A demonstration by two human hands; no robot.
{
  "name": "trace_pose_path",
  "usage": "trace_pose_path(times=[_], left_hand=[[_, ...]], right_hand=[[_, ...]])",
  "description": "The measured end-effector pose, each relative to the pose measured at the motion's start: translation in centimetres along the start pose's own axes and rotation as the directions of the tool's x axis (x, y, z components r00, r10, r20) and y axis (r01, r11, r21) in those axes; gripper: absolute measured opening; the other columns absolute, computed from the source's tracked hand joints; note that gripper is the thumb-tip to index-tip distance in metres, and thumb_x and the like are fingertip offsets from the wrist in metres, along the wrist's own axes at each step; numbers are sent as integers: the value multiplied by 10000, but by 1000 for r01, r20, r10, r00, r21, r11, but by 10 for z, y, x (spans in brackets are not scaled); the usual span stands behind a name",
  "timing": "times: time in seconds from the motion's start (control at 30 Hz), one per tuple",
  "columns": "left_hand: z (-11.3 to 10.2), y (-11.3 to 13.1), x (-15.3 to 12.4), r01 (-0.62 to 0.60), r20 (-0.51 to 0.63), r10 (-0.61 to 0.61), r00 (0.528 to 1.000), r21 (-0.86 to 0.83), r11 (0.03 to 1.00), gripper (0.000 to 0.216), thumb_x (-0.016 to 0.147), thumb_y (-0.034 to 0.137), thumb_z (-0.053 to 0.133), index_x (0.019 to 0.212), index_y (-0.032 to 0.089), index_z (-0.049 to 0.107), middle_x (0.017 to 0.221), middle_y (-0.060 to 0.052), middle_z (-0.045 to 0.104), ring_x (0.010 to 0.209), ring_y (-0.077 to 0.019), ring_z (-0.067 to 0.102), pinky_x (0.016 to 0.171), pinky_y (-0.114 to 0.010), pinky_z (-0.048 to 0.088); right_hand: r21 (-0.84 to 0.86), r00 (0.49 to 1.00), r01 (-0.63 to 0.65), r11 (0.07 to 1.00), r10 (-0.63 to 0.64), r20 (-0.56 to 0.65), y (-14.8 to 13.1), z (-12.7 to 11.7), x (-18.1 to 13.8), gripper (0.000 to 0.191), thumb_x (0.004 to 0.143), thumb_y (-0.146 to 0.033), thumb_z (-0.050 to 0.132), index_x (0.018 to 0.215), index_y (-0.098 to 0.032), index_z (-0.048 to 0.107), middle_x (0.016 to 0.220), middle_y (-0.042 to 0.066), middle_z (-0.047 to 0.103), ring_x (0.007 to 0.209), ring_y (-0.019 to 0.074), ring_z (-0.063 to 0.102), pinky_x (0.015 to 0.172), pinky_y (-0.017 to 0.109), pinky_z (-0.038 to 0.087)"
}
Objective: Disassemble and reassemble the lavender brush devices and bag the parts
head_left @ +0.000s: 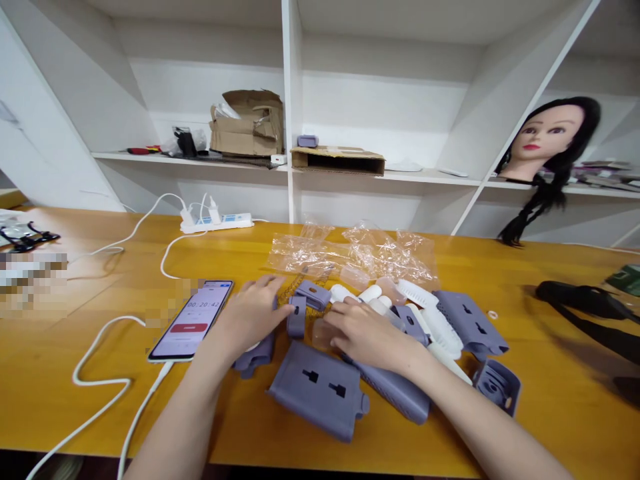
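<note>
My left hand rests palm down on the wooden table, its fingers closed on a small purple plastic part next to a gold chain-like coil. My right hand lies over a pile of purple plastic housings and white ribbed pieces; its fingertips are curled onto the pile by a translucent piece. What the right fingers grip is hidden. More purple parts lie to the right.
A phone showing a timer lies left of my hands with a white cable. Crumpled clear bags sit behind the pile. A power strip, shelves with cardboard boxes and a mannequin head stand behind. A black strap lies far right.
</note>
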State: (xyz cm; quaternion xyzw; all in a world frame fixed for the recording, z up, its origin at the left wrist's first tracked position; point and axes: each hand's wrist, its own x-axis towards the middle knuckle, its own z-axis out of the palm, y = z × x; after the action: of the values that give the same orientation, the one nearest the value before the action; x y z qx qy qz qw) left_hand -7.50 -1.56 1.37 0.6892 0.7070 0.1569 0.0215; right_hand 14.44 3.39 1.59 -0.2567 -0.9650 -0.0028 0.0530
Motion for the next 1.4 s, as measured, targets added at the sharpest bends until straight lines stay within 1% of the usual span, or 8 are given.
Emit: trace_pose_path(times=[0.33,0.53,0.67,0.8,0.93,1.03,1.23,1.4], left_hand=[[0,-17,5,146,243,-154,958,52,988,665,778,622,394,1188,119,535,1150,-188,633,1105,-350,558,880,-412,422],[8,-22,8,151,204,-161,966,61,987,554,793,573,413,1121,158,578,1117,-153,655,1098,-318,577,879,-377,431],[9,-16,8,138,-13,-137,990,7,990,485,839,487,417,1130,130,566,1142,-178,632,1107,-332,566,901,-420,427],[3,8,-1,-159,-138,140,980,-140,977,426,851,370,479,1249,220,496,1305,-74,542,1180,-234,510,986,-361,390],[5,38,-12,-418,100,460,882,-287,862,414,787,362,589,1190,273,557,1205,-35,585,1142,-244,500,955,-385,413],[9,51,-18,-458,186,525,830,-309,833,496,741,398,638,1214,281,545,1199,-52,574,1153,-285,468,975,-441,378],[15,55,-24,-574,292,664,688,-341,745,750,594,491,704,1259,236,470,1328,-95,471,1276,-317,342,1021,-469,335],[25,54,-30,-542,400,610,684,-280,792,837,540,418,727,1283,232,389,1375,-129,411,1280,-349,344,995,-529,345]], right_hand=[[36,1000,-21,999,21,5,2,-5,-1,89,847,-194,527,895,-189,602,913,45,628,814,195,573,682,308,415],[49,997,-77,996,78,-5,11,-7,0,105,847,-208,532,918,-187,606,936,58,617,822,192,595,678,299,410],[44,992,-126,991,126,6,15,-13,-3,109,841,-230,549,917,-191,616,947,68,631,849,209,608,672,297,405],[31,980,-196,980,197,-35,19,-24,-6,136,848,-211,528,935,-196,632,942,73,661,886,225,610,713,304,401],[-24,907,-418,908,416,-61,33,-29,-6,227,851,-159,463,998,-174,636,957,108,670,870,229,621,705,305,396],[-79,825,-565,821,564,-38,47,-27,-7,257,810,-116,458,983,-137,647,967,159,667,871,264,629,648,313,379],[-49,796,-603,796,605,22,64,-29,-16,231,751,-158,532,934,-167,671,862,117,695,819,247,638,605,289,363],[-35,795,-606,795,607,28,65,-32,-19,223,751,-191,535,925,-183,674,852,105,694,800,234,632,606,288,362]])
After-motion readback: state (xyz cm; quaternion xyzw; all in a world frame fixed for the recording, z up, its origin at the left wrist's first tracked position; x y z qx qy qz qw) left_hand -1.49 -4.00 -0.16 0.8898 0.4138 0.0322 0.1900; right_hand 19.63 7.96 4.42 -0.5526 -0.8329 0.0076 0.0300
